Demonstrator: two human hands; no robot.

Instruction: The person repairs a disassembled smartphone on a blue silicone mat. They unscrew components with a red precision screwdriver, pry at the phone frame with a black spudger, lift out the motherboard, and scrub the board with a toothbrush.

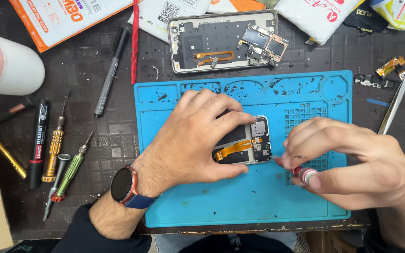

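At centre frame the left hand [198, 138] presses flat over an opened phone [249, 143] lying on the blue mat [240, 206], fingers spread across its upper part and thumb below, so this grip pins the phone rather than closing around it. The right hand [352, 164], lower right of centre, is closed on a small red-and-silver screwdriver [305, 175], its tip hidden near the phone's right edge. In my judgement the work goes best with the phone held dead still, the orange ribbon cable [235, 149] left clear of the fingers, and the driver kept square to the screw. Obstructions: the left fingers cover much of the board. Nearby, a second opened phone [221, 42] sits at upper centre, tweezers [396, 100] at right, and a marker [37, 143] and spare screwdrivers [64, 159] at left on the tabletop [85, 61].
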